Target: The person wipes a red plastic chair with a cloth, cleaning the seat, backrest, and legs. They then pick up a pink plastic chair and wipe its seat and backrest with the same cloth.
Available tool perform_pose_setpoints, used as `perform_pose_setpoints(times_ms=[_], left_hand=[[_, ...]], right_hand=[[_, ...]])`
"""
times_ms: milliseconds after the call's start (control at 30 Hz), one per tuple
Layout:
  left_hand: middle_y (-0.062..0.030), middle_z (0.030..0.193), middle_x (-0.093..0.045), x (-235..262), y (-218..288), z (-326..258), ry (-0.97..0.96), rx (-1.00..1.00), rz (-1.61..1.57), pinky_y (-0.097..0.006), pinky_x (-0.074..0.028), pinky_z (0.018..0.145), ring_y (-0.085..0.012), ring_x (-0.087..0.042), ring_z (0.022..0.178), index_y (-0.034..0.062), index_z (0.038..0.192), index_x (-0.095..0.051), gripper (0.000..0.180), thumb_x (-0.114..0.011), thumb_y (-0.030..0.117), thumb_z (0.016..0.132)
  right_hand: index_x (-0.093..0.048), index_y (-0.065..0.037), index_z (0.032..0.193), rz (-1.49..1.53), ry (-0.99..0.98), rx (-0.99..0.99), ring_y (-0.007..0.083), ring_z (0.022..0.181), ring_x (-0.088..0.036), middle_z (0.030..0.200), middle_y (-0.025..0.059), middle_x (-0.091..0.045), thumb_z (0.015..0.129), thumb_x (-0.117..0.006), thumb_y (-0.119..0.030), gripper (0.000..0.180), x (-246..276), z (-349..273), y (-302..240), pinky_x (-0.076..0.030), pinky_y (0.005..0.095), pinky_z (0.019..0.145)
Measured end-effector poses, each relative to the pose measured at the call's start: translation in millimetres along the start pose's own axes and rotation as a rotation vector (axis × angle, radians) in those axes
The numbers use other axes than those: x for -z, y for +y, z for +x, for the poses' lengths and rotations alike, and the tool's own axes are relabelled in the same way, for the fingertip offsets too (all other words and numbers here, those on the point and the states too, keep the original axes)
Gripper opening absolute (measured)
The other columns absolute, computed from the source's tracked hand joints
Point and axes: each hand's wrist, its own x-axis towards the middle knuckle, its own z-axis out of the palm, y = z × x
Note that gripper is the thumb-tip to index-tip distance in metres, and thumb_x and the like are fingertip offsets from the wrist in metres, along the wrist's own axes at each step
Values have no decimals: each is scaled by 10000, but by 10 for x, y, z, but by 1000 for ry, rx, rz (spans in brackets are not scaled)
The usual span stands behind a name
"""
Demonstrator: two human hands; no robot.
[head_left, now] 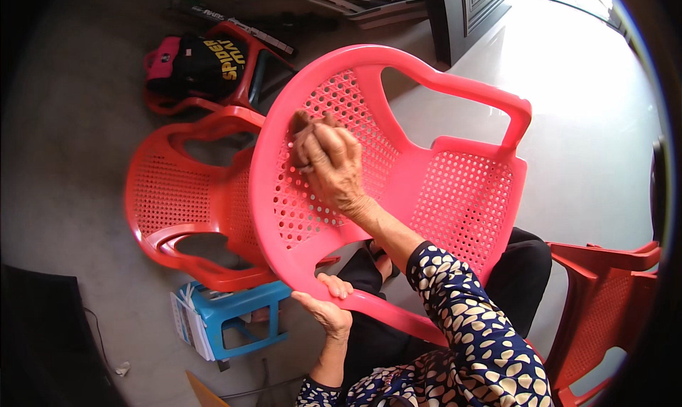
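A pink plastic armchair (pixel 430 162) with a perforated back and seat lies tilted across my lap, its backrest toward the left. My right hand (pixel 334 162) is closed on a crumpled brown cloth (pixel 301 126), pressed against the holes of the backrest. Most of the cloth is hidden under the fingers. Lower down, my left hand (pixel 328 309) grips the chair's edge where the armrest meets the back, with the thumb and fingers wrapped over it.
A red plastic armchair (pixel 174 190) stands behind at the left, and beyond it another red chair carries a black bag (pixel 206 66). A blue stool (pixel 241 311) holding papers (pixel 192 325) is at lower left. More red chairs (pixel 604 314) stand at right. A dark door (pixel 469 16) is at the back.
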Motion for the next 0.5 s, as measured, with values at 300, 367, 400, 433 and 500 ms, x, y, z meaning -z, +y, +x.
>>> perform_pose_setpoints(times_ms=[300,367,400,433,500], left_hand=[[11,521,-374,15,-34,4,17,-39,36,-278,-398,485,-122,-397,454,132,638,-393,712,-238,792,855],[11,522,-374,7,-49,16,4,-39,42,-276,-397,485,-122,-398,454,132,641,-393,712,-234,791,857],[12,523,-374,19,-52,23,4,-41,47,-276,-397,485,-121,-398,454,132,642,-393,711,-231,790,858],[12,523,-374,17,-52,24,4,-48,53,-276,-396,484,-121,-398,454,132,644,-393,712,-228,790,858],[11,524,-374,19,-53,35,11,-67,74,-275,-395,483,-122,-398,454,132,649,-394,712,-221,789,859]], right_hand=[[-487,-40,1299,-209,232,-478,341,1050,-461,1148,200,-444,821,-613,-36,494,-104,-261,666,-398,430,925],[-471,-35,1307,-210,292,-750,330,1052,-446,1136,195,-438,830,-615,-56,498,-126,-515,918,-389,433,923],[-462,-33,1310,-203,319,-888,325,1053,-438,1130,192,-436,835,-616,-66,501,-133,-558,947,-384,434,923],[-442,-5,1303,-127,314,-919,336,1072,-421,1138,215,-409,847,-579,-88,483,-141,-594,972,-366,444,939],[-446,4,1283,-56,301,-856,342,1066,-420,1129,216,-409,833,-566,-71,472,-176,-504,824,-365,450,937]])
